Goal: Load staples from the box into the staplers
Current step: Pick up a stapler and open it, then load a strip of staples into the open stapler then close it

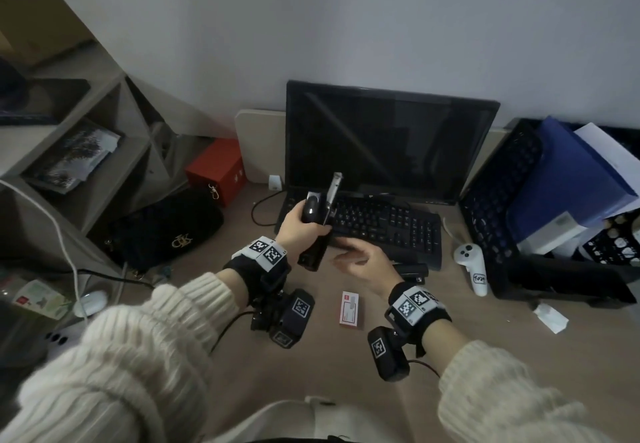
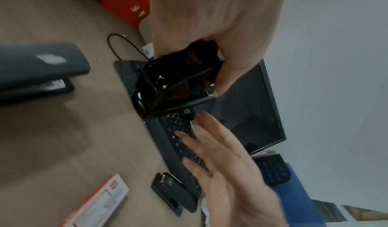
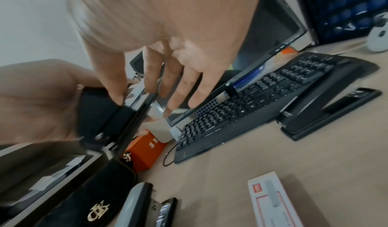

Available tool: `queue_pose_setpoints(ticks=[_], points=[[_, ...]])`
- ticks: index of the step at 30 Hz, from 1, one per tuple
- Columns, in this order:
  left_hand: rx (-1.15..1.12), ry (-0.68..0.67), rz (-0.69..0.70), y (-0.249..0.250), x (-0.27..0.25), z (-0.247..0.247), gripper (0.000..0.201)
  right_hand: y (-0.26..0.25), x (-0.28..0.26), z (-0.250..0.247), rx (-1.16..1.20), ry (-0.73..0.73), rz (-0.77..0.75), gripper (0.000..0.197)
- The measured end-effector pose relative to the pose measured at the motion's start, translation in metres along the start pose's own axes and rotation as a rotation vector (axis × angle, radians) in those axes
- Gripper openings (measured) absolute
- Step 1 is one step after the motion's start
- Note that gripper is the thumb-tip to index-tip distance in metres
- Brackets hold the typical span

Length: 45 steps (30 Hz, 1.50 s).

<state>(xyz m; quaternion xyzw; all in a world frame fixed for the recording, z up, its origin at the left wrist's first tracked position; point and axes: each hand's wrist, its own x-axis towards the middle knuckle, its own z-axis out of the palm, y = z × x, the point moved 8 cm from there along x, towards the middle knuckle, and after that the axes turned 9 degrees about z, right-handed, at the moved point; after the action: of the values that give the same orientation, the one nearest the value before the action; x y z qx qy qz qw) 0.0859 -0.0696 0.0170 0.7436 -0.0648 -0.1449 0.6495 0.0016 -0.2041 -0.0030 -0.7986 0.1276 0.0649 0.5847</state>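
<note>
left hand (image 1: 300,226) grips the black stapler (image 1: 317,224) above the keyboard (image 1: 377,224), top swung open. right hand (image 1: 367,262) hovers empty, fingers loose. staple box (image 1: 350,310) sits on the desk, seemingly unopened. next, likely: fetch a strip.

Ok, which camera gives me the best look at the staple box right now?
The head view: the staple box lies whole and flat on the desk, between the two wrists, untouched by either hand. The right wrist view shows it cut off at the bottom edge; the left wrist view catches it partly, blurred.
</note>
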Motion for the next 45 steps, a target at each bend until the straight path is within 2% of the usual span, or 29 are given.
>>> queue_pose_setpoints(ticks=[2,5,7,9,12,15,17,21,27,32,36,41,45], points=[[0.12,-0.072,0.007,-0.007,-0.005,-0.002,0.031,0.008,0.0,-0.008,0.026,0.015,0.021,0.027],[0.353,-0.258,0.02,-0.024,-0.016,0.001,0.031,0.037,0.003,-0.024,0.022,0.101,0.146,0.021],[0.561,-0.418,0.006,-0.038,-0.03,0.005,0.035,0.063,0.003,-0.028,-0.101,0.144,0.244,0.022],[0.738,-0.54,-0.013,-0.057,-0.046,0.009,0.041,0.09,0.0,-0.025,-0.204,0.123,0.358,0.027],[0.839,-0.628,-0.044,-0.082,-0.065,0.014,0.042,0.117,-0.008,-0.01,-0.255,0.031,0.478,0.038],[0.89,-0.653,-0.069,-0.099,-0.075,0.017,0.045,0.134,-0.014,0.004,-0.398,-0.043,0.536,0.045],[0.914,-0.657,-0.082,-0.106,-0.079,0.017,0.039,0.141,-0.017,0.009,-0.45,-0.05,0.55,0.052],[0.9,-0.621,-0.108,-0.118,-0.078,0.014,0.036,0.146,-0.017,0.011,-0.561,-0.064,0.525,0.068],[0.85,-0.554,-0.117,-0.122,-0.061,0.018,0.05,0.146,-0.001,0.018,-0.561,-0.09,0.483,0.092],[0.839,-0.519,-0.149,-0.13,-0.05,0.02,0.051,0.145,0.006,0.027,-0.616,-0.106,0.456,0.085],[0.811,-0.537,-0.144,-0.133,-0.046,0.024,0.053,0.147,0.01,0.019,-0.604,-0.037,0.455,0.078],[0.814,-0.681,-0.091,-0.134,-0.052,0.043,0.052,0.156,0.008,-0.011,-0.58,0.045,0.537,0.072],[0.833,-0.729,-0.106,-0.14,-0.056,0.045,0.047,0.162,0.001,-0.015,-0.564,0.041,0.597,0.084]])
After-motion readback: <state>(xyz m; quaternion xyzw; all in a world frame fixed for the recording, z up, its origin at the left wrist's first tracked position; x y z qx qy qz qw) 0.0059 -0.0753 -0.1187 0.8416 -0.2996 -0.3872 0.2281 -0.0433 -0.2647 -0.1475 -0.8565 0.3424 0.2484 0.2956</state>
